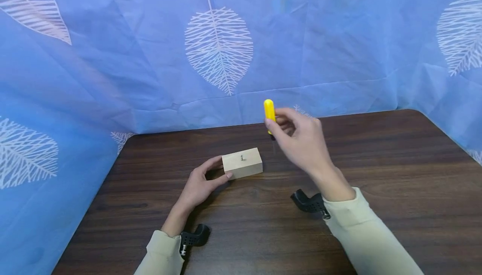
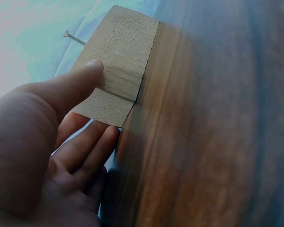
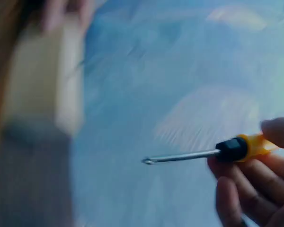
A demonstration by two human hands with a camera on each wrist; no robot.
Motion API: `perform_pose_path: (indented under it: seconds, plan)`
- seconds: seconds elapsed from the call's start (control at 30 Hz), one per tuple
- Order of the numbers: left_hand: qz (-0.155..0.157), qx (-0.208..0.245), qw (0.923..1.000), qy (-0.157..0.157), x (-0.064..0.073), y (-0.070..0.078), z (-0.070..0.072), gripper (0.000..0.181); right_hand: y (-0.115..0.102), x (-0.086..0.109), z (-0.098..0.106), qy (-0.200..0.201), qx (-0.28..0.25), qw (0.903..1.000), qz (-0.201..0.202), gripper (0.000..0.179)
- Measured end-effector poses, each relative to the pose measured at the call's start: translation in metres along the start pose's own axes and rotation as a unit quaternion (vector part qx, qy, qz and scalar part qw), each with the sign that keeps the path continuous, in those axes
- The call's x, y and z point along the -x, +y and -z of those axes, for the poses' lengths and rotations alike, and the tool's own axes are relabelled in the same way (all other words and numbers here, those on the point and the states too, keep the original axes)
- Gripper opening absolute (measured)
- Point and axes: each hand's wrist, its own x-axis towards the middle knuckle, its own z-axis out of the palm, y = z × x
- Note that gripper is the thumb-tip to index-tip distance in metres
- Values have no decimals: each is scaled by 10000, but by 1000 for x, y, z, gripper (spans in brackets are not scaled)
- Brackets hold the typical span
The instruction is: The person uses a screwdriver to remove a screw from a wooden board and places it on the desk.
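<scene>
A pale wooden block (image 1: 242, 167) lies on the table, and a metal screw (image 1: 242, 158) stands up from its top face. In the left wrist view, the screw (image 2: 75, 38) shows its flared head and much of its thread. My left hand (image 1: 199, 185) grips the block's left end, thumb on the near face and fingers behind it. To the right and above the block, my right hand (image 1: 301, 139) holds a screwdriver by its yellow handle (image 1: 269, 111), shaft pointing down. The right wrist view shows the screwdriver's shaft (image 3: 182, 157) with its bare tip apart from the screw.
The dark wood-grain table (image 1: 376, 153) reaches back to a blue cloth (image 1: 320, 36) with white leaf prints, which also hangs along the sides. A black wrist mount (image 1: 196, 235) sits on the left wrist, and another mount (image 1: 308, 203) on the right.
</scene>
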Motion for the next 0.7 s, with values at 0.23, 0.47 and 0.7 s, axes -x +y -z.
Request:
perform_pose_path:
  seconds: [0.23,0.47,0.7]
  plan:
    - [10,-47,10000,-60,-1,2,-1,67,81,47,79,-476,1715,9683,-1755,42]
    - [55,-59,10000,-19,-1,4,2,68,126,77,124,-1447,2096,9388,-2318,52]
    - [109,-79,9999,27,0,3,-2,69,129,77,131,-2132,1815,9260,-2534,38]
